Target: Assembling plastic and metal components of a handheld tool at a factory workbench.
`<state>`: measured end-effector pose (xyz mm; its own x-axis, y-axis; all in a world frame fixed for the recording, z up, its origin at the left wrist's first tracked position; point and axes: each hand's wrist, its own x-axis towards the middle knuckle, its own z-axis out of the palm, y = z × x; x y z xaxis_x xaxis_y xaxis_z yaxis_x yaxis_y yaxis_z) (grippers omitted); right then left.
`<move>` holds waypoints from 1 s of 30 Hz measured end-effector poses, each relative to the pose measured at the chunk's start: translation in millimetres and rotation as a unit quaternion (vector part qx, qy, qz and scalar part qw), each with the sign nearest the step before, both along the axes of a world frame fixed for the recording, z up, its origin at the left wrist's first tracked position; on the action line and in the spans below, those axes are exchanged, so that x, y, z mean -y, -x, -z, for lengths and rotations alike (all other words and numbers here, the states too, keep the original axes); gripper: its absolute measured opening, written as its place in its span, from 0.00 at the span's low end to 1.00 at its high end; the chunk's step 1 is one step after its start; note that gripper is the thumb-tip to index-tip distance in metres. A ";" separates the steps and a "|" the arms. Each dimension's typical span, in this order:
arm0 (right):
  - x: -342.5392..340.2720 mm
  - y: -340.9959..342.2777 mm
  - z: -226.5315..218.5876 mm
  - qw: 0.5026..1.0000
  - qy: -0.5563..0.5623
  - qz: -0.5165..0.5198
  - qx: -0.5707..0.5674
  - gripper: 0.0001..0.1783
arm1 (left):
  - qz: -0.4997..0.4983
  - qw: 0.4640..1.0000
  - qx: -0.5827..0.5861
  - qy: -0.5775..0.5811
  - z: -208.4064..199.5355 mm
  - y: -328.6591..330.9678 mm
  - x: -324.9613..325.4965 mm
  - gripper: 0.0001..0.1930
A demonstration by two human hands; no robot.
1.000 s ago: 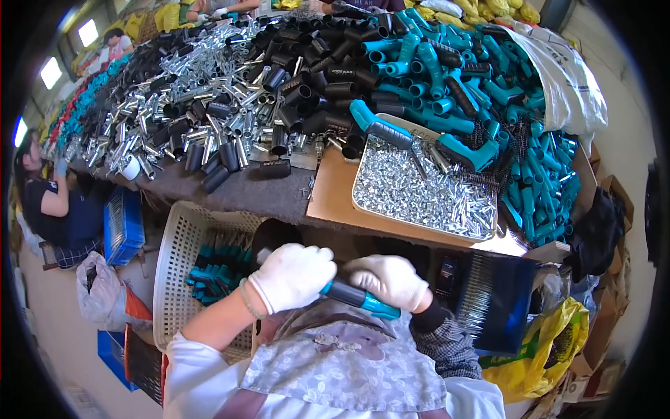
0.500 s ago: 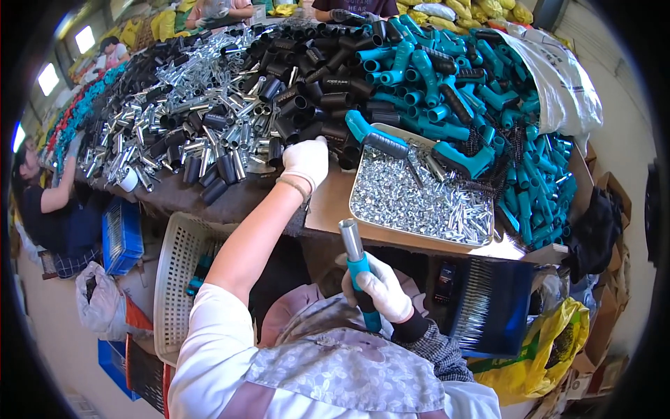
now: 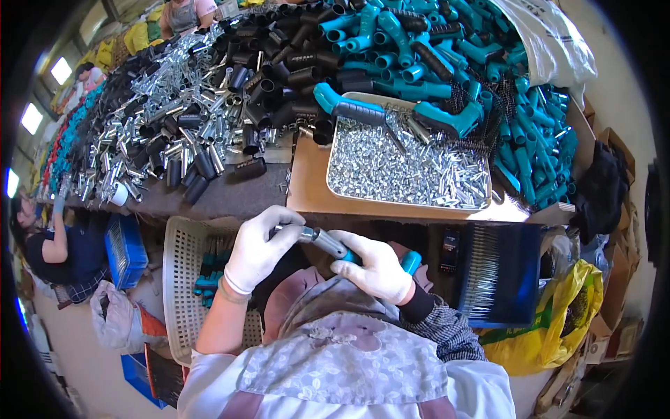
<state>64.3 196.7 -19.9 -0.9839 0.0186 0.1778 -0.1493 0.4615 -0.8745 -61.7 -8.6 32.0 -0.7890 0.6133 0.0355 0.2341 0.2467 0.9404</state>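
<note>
Workshop surface (image 3: 272,188) deep in parts, one teal handle (image 3: 412,262) being worked

The long surface carries mixed heaps: silver metal tubes (image 3: 202,105), black sleeves (image 3: 307,75) and, at the right, a pile of teal handles (image 3: 380,59). Near its front edge a tray (image 3: 401,200) of small bright metal pieces rests on a cardboard sheet (image 3: 306,183). At the far left a co-worker (image 3: 59,244) reaches toward the heaped parts.

The person's left hand (image 3: 262,246), out beside the black sleeves half a second ago, has come back in front of the surface. The handle's bare tube end (image 3: 329,244), which pointed up then, now leans toward it. The left thumb and fingers pinch a small metal fitting (image 3: 305,235) at the mouth of that tube; it is too small to tell whether the fitting sits inside or only touches the rim. The right hand (image 3: 373,269) is wrapped around the handle below the bare metal, with a teal end showing past the knuckles, above the apron (image 3: 349,363).

With that reach finished, the work seems to have passed from fetching to joining: the right hand apparently steadies while the left lines the piece up. Below, a white perforated basket (image 3: 180,258) holds similar handles at the left; a dark blue bin (image 3: 520,279) of slim metal rods stands at the right.
</note>
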 end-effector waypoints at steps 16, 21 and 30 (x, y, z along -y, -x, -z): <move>-14.5 -17.4 12.4 0.991 0.017 -0.103 0.080 0.24 | 0.195 0.934 -0.300 0.000 9.4 -26.7 7.5 0.13; -9.1 -20.3 5.6 0.993 -0.071 -0.084 0.045 0.22 | 0.053 0.992 -0.075 0.089 3.8 -27.1 22.3 0.21; -8.2 -21.9 10.2 0.988 -0.090 -0.120 0.045 0.22 | 0.157 0.935 -0.317 0.020 16.5 -44.6 20.0 0.12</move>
<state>86.2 204.9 -30.1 -0.9680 -0.2416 0.0682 -0.1988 0.5719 -0.7959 -17.1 -28.6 15.4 -0.3980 0.8217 0.4079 0.8083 0.1038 0.5796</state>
